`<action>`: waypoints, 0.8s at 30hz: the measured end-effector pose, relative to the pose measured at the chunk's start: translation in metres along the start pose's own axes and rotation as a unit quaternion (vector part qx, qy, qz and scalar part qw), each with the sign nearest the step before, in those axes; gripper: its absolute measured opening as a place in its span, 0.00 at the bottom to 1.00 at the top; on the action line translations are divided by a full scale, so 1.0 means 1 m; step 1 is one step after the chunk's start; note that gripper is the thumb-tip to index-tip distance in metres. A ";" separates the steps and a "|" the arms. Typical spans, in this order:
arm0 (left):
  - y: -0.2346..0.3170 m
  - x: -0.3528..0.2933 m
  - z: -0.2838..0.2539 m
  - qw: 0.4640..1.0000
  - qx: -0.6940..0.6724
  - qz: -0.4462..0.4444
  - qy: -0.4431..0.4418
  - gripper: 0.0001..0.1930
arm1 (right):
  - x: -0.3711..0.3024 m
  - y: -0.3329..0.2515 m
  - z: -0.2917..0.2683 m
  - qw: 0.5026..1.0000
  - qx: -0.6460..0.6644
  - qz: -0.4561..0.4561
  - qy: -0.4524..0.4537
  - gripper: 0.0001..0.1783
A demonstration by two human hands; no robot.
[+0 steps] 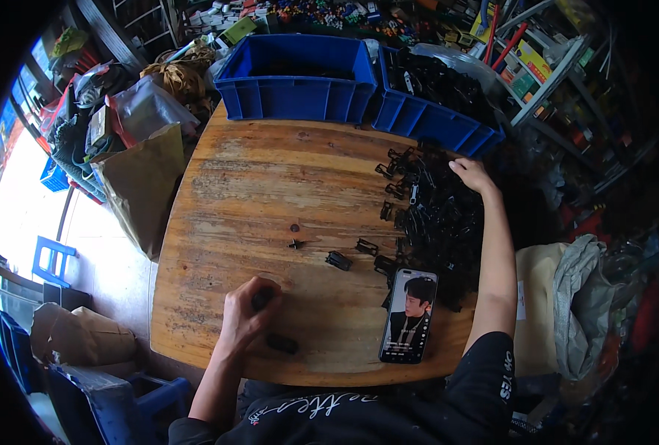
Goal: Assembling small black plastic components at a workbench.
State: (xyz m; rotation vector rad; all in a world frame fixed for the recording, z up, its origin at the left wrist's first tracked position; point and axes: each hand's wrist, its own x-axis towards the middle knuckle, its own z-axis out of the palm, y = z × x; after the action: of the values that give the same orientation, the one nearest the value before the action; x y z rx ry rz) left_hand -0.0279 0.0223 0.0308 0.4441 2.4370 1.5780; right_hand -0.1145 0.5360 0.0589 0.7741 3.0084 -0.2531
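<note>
My left hand (249, 310), above the near left part of the wooden table (233, 193), is closed around a small black part (262, 298). Most of that part is hidden by the fingers. Just below this hand lies another black piece (282, 343). My right hand (473, 176) reaches to the far right, at the edge of a pile of black plastic parts (444, 215). Its fingers curl together, and whatever they grip is hidden. Several loose black clip-like pieces (338, 259) lie left of the pile, with a small dark piece (295, 244) farther left.
A phone (409, 315) with a lit screen lies near the front right edge. Two blue bins (296, 100) (437, 126) stand along the far edge; the right bin holds black parts. Bags (140, 185) crowd the left side, a shelf rack (559, 81) the far right.
</note>
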 end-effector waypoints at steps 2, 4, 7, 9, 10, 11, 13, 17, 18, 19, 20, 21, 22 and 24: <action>0.000 -0.001 -0.001 1.000 0.021 0.009 0.003 0.07 | -0.005 -0.023 -0.004 0.994 -0.052 -0.046 0.086 0.25; -0.003 0.000 0.000 1.000 0.011 0.019 -0.001 0.08 | 0.013 -0.032 -0.006 0.990 -0.003 -0.121 0.078 0.24; -0.001 -0.003 0.000 1.000 -0.021 -0.006 0.004 0.08 | 0.035 -0.059 0.007 0.985 -0.021 -0.159 0.059 0.24; -0.004 -0.005 -0.001 1.000 -0.029 -0.007 0.008 0.09 | 0.034 -0.077 0.018 0.993 -0.025 -0.112 0.031 0.25; -0.004 -0.004 -0.001 0.999 -0.042 -0.003 -0.003 0.09 | 0.038 -0.072 0.023 0.993 -0.048 -0.105 0.007 0.25; -0.002 -0.003 -0.001 0.999 -0.042 -0.004 0.001 0.09 | 0.041 -0.065 0.028 0.993 -0.072 -0.096 -0.018 0.25; -0.001 -0.006 -0.002 0.999 -0.029 -0.011 -0.010 0.10 | 0.025 -0.073 0.027 0.991 -0.098 -0.090 -0.030 0.25; -0.005 -0.006 -0.002 1.000 0.008 0.024 -0.001 0.09 | -0.010 -0.089 -0.004 0.984 -0.102 -0.113 -0.094 0.22; -0.013 -0.004 -0.001 0.999 0.009 0.041 -0.004 0.09 | -0.022 -0.093 0.001 0.985 -0.122 -0.118 0.001 0.20; -0.010 -0.002 0.001 0.999 0.006 0.037 -0.010 0.09 | -0.034 -0.094 0.003 0.977 -0.106 -0.175 0.060 0.18; -0.004 0.002 0.001 0.999 -0.033 -0.001 -0.009 0.08 | -0.039 -0.096 0.000 0.972 -0.074 -0.217 0.060 0.17; 0.000 0.000 -0.003 0.997 -0.067 -0.046 -0.006 0.07 | -0.052 -0.106 -0.003 0.963 -0.036 -0.262 0.054 0.17; -0.011 0.001 -0.006 0.983 -0.177 -0.045 -0.036 0.09 | -0.072 -0.124 -0.007 0.955 -0.022 -0.295 0.026 0.17; -0.032 0.007 -0.012 0.928 -0.358 -0.085 -0.065 0.11 | -0.109 -0.162 -0.006 0.920 0.033 -0.389 -0.020 0.17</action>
State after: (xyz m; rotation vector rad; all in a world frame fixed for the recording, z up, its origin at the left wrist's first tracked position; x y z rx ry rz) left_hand -0.0426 0.0023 0.0069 0.1838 1.5820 2.1062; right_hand -0.0969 0.3449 0.0963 -0.4682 3.1020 -0.3670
